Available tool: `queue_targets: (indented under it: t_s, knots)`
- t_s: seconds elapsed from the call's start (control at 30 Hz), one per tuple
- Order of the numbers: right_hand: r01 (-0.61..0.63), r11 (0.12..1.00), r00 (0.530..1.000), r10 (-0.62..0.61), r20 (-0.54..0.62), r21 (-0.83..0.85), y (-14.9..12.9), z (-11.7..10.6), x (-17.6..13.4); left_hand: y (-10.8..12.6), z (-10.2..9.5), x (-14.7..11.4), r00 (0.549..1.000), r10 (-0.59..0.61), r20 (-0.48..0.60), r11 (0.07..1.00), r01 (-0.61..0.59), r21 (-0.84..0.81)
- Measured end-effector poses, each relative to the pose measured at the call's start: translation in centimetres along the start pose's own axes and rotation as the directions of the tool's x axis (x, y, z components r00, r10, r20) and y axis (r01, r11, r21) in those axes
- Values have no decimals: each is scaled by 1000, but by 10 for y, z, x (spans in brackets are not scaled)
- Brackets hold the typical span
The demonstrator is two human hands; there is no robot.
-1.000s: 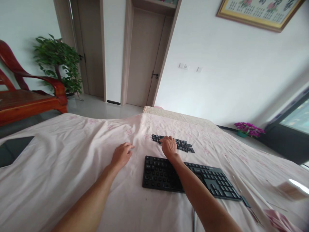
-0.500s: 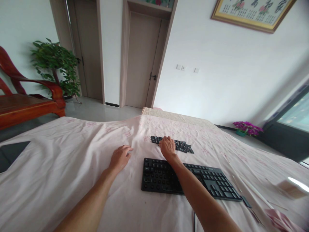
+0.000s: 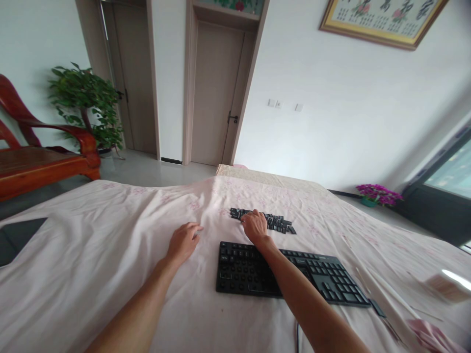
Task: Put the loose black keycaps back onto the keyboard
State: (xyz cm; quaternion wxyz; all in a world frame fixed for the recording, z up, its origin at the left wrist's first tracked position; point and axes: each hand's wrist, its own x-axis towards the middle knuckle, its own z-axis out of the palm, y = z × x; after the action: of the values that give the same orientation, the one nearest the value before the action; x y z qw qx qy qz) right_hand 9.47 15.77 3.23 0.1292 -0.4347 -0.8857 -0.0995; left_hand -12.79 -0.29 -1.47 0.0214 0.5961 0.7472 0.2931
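Observation:
A black keyboard [image 3: 253, 270] lies on the pink cloth, its left part stripped of many keycaps and its right part still covered with keys. Beyond it sits a row of loose black keycaps [image 3: 281, 223]. My right hand [image 3: 255, 225] reaches across the keyboard into these keycaps, its fingers bent down and drawn together. Its fingertips are mostly hidden, so what they pinch cannot be made out. My left hand [image 3: 184, 241] rests on the cloth left of the keyboard, fingers loosely stretched, holding nothing.
The wrinkled cloth [image 3: 110, 255] covers the whole work surface. At the right lie thin sticks [image 3: 395, 289], a small dark tool [image 3: 377, 308], a pink cloth piece [image 3: 430, 334] and a round container [image 3: 447, 287]. A dark flat object [image 3: 18, 238] lies far left. The keyboard's cable [image 3: 298, 338] runs toward me.
The view has tipped up very slightly. My right hand stays among the keycaps with barely any movement, and my left hand keeps its place.

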Motion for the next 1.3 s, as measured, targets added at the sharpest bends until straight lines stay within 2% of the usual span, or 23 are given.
queue_targets:
  t_s: [0.2, 0.3, 0.4, 0.5, 0.73, 0.97, 1.03, 1.07, 1.13, 1.2, 1.3]
  knots:
    - [8, 999, 1000, -8, 2, 35, -7, -2, -1, 0, -1, 0, 1000, -2, 5, 1000, 2, -1]
    - [-69, 990, 997, 66, 27, 123, -12, -1, -4, 0, -1, 1, 1000, 1, 9, 1000, -1, -3]
    - [-164, 955, 982, 133, 137, 246, -16, 0, -8, 0, -1, 0, 1000, 12, 2, 1000, -12, -2]
    - [-157, 952, 974, 105, 202, 262, -17, 1, -10, 1, -2, 0, 1000, 8, 7, 1000, -8, 2]
    - [-157, 939, 975, 98, 199, 306, -19, 0, -6, -1, 0, 0, 999, 33, -16, 999, -33, 15]
    - [-189, 822, 969, 67, 237, 538, -16, -8, -14, 1, -2, -1, 1000, 17, 0, 999, -17, 28]
    - [-208, 741, 964, 44, 262, 638, -14, -12, -21, 2, -2, -2, 1000, 18, 5, 999, -18, 29]
    - [-233, 664, 959, 38, 279, 710, -13, -15, -25, 2, -2, -2, 1000, 17, 6, 999, -17, 29]
    - [-297, 437, 947, 25, 319, 849, -13, -20, -34, 1, -2, -2, 1000, 18, 6, 1000, -18, 26]
    - [-351, 198, 933, -6, 359, 915, -13, -26, -44, 0, -1, -2, 1000, 29, 5, 999, -29, 22]
    - [-389, -10, 919, -81, 387, 921, -16, -37, -59, 0, 0, -2, 999, 44, 3, 999, -45, 27]
